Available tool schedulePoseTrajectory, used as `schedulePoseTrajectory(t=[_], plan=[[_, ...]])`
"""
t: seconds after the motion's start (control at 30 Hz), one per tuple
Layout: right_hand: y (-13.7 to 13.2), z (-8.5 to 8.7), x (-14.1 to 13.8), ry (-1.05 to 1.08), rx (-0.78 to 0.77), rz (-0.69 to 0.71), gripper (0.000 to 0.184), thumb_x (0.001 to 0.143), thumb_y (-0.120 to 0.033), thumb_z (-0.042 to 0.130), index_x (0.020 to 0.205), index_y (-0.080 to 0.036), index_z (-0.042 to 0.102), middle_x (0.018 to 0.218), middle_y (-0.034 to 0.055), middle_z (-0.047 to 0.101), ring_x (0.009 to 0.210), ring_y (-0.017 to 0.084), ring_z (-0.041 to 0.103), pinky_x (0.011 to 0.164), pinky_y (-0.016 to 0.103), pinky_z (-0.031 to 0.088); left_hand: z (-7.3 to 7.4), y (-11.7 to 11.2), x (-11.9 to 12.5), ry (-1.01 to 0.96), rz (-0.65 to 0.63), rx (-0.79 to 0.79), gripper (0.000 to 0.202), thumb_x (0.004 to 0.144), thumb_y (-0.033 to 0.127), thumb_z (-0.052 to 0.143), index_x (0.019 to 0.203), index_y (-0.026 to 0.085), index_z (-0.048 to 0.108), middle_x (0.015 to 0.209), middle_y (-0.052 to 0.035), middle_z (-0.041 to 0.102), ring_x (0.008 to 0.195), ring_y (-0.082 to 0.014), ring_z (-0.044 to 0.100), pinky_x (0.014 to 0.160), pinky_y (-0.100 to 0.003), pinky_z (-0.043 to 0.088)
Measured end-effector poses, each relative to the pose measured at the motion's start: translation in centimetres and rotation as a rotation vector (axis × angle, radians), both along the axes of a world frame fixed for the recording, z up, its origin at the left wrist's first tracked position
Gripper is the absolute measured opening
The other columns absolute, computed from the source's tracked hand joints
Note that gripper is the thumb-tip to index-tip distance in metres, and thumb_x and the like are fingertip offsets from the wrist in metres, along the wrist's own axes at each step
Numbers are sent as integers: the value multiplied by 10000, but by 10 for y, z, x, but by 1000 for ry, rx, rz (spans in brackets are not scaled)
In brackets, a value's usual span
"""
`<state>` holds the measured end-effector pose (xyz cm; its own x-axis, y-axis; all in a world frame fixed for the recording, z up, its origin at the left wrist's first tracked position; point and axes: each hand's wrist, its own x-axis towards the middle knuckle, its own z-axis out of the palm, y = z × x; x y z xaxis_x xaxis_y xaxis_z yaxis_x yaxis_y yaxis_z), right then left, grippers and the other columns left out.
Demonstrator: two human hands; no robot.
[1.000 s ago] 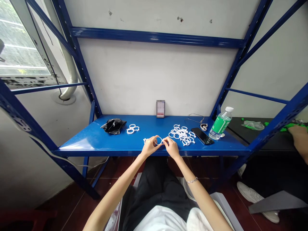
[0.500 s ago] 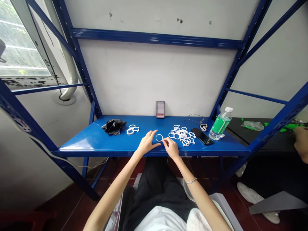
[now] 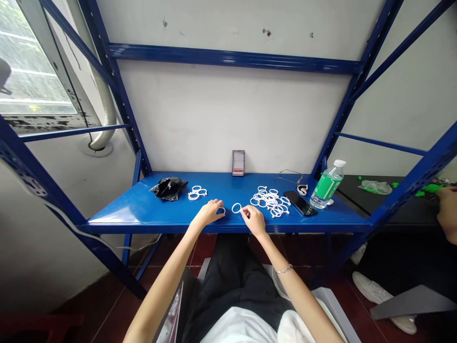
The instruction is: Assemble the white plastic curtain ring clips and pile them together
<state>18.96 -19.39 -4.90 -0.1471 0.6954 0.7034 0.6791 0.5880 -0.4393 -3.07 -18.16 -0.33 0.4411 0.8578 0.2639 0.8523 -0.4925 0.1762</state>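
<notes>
My right hand (image 3: 253, 219) pinches the edge of a thin white ring (image 3: 233, 208) just above the front of the blue table (image 3: 124, 209). To the left, my left hand (image 3: 209, 213) has its fingers curled round another white ring, mostly covered by the fingers; only its right edge shows. A heap of white rings (image 3: 269, 200) with small knobs lies right of my right hand. Beyond my left hand sits a smaller cluster of white rings (image 3: 197, 192).
A crumpled black plastic bag (image 3: 169, 188) is at the left. On the right are a black phone (image 3: 300, 203), a water bottle (image 3: 326, 185) and a coiled white cord (image 3: 302, 189). A small upright box-like object (image 3: 238, 163) leans at the wall. A co-worker's hand (image 3: 448, 209) shows far right.
My left hand has moved left, away from the ring in my right hand, and its spread fingers have closed round a second ring. My right hand has stayed in place.
</notes>
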Motion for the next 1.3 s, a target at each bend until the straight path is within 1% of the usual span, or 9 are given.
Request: schedulePoseTrajectory(t=[0.17, 0.3, 0.5, 0.73, 0.87, 1.0, 1.07, 1.17, 1.3], plan=[[1, 5, 1, 72, 6, -81, 200, 912, -295, 493, 772, -195, 595, 703, 22, 626, 648, 169, 572, 596, 256, 421, 3, -1, 3, -139, -67, -69, 269, 826, 314, 568, 1061, 186, 558, 1058, -99, 602, 982, -268, 574, 801, -360, 477], [10, 20, 19, 63, 86, -303, 242, 914, -316, 470, 758, -188, 604, 714, 49, 652, 696, 209, 571, 668, 314, 401, 11, -4, 8, -391, -198, -153, 295, 834, 374, 558, 1065, 189, 559, 1078, -90, 605, 993, -240, 572, 781, -335, 487], [29, 35, 65, -55, 68, -604, 287, 915, -317, 431, 738, -172, 604, 817, 112, 669, 828, 274, 529, 768, 390, 323, 21, -12, 22, -912, -308, -507, 402, 835, 473, 564, 1102, 173, 550, 1061, -95, 625, 951, -209, 602, 772, -317, 505], [30, 26, 75, -85, 22, -682, 223, 900, -294, 443, 872, -165, 622, 940, 135, 629, 927, 312, 490, 798, 452, 318, 13, -10, 33, -1381, -359, -837, 353, 831, 418, 577, 1079, 169, 551, 1038, -111, 651, 953, -217, 636, 822, -329, 506], [25, 32, 58, 6, 73, -484, 188, 884, -304, 482, 914, -176, 617, 994, 127, 616, 956, 311, 501, 804, 452, 376, 8, -9, 37, -1489, -367, -908, 350, 832, 381, 597, 1077, 135, 549, 1044, -128, 648, 944, -212, 646, 852, -326, 497], [15, 38, 31, 71, 1, 11, 156, 885, -299, 517, 975, -204, 603, 952, 75, 621, 910, 243, 550, 793, 373, 454, 1, -7, 41, -1576, -355, -956, 332, 837, 335, 598, 1085, 117, 552, 1055, -147, 645, 954, -223, 650, 858, -317, 497], [10, 38, 19, 43, -39, 180, 150, 887, -302, 536, 993, -218, 601, 946, 58, 622, 901, 224, 561, 813, 361, 464, -3, -5, 42, -1625, -334, -974, 302, 842, 314, 590, 1074, 124, 563, 1037, -137, 650, 940, -216, 653, 854, -313, 500], [5, 33, 8, 11, -63, 262, 118, 877, -299, 573, 961, -224, 605, 933, 46, 626, 907, 223, 565, 841, 368, 461, -8, -3, 43, -1672, -312, -979, 273, 843, 297, 584, 1064, 136, 577, 1012, -120, 653, 919, -208, 654, 851, -318, 502], [8, 23, 6, 62, -92, 253, 99, 887, -286, 568, 945, -220, 613, 902, 41, 632, 872, 211, 586, 809, 351, 482, -9, -4, 43, -1643, -298, -957, 308, 844, 289, 591, 1117, 149, 568, 1034, -116, 650, 914, -201, 649, 868, -336, 494]])
